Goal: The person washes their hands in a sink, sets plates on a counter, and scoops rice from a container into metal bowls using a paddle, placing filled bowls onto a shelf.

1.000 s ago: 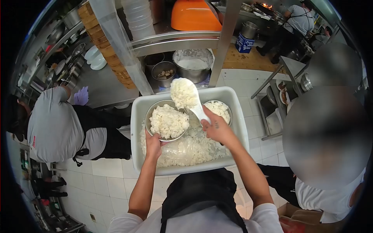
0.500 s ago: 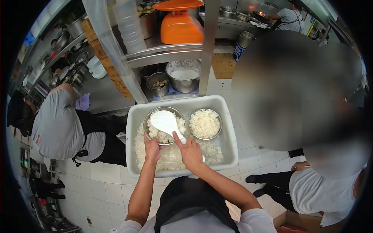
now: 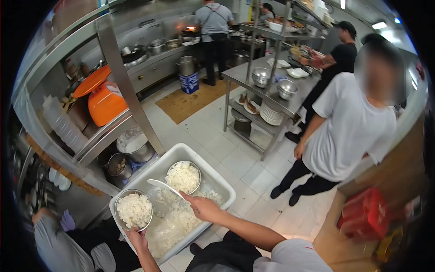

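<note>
A metal bowl heaped with white rice (image 3: 135,211) is gripped at its near rim by my left hand (image 3: 137,236), over the left side of a white plastic tub (image 3: 230,196). My right hand (image 3: 204,209) is closed around the handle of a white rice paddle (image 3: 164,185), its blade reaching left between the two bowls. Farther back in the tub sits a second round bowl filled with rice (image 3: 183,177). Loose rice (image 3: 174,226) covers much of the tub's bottom, with a clear, wet-looking patch in it.
An orange scale (image 3: 107,103) and stacked clear containers (image 3: 63,122) stand on the left shelf, with metal pots (image 3: 136,147) below. A person in a white shirt (image 3: 351,129) stands at the right. Beyond is a steel table (image 3: 272,97); a red crate (image 3: 364,213) lies lower right.
The view has swung to the right and up. The paddle has come off the left bowl's rice, and my hands are farther apart. The left bowl's rice is now uncovered.
</note>
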Demonstrator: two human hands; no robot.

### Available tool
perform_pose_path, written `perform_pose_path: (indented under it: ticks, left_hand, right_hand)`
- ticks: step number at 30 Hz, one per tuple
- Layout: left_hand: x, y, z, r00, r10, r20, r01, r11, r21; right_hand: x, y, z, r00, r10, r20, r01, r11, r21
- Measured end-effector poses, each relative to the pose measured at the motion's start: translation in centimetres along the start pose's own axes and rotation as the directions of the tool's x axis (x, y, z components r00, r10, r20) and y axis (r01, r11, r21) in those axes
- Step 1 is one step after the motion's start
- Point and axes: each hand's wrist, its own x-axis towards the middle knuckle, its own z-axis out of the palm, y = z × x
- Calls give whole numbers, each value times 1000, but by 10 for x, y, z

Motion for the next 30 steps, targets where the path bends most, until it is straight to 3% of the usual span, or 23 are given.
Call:
perform_pose_path:
  ticks: [2,4,9,12,15,20,22,24,26,28,30]
  left_hand:
    - [10,7,-11,1000,-3,-4,4,1000,31]
    - [9,19,-14,999,-28,20,28,999,-43]
    - [26,24,-34,996,-59,64,60,998,-12]
    - [37,20,-41,993,-44,108,44,999,-3]
    - [28,22,-35,997,-59,40,62,995,-78]
    - [27,20,-42,996,-92,-1,92,994,-53]
    - [34,13,-49,997,-83,-4,83,995,-54]
    - [42,7,-57,998,-64,-16,64,997,41]
    - [39,5,-50,997,-63,52,60,997,52]
    - [30,9,-36,996,-46,-70,48,999,19]
    - [33,8,-39,998,-48,-33,48,999,6]
  right_hand:
    - [3,-1,13,980,171,103,-165,984,-62]
    - [4,-7,32,978,193,81,-188,980,-64]
    - [-4,-27,54,959,250,132,-255,967,22]
    - [-6,-25,66,964,229,133,-237,970,51]
    - [-4,-31,61,965,219,142,-231,970,74]
    - [-1,-31,59,952,217,216,-247,961,122]
    - [-2,-18,67,967,190,170,-214,967,135]
    - [-5,-14,58,979,172,111,-187,972,140]
    - [-7,-21,43,964,184,191,-205,974,100]
    - [-8,-7,51,979,150,141,-169,977,129]
    - [-8,-6,49,966,190,173,-212,970,116]
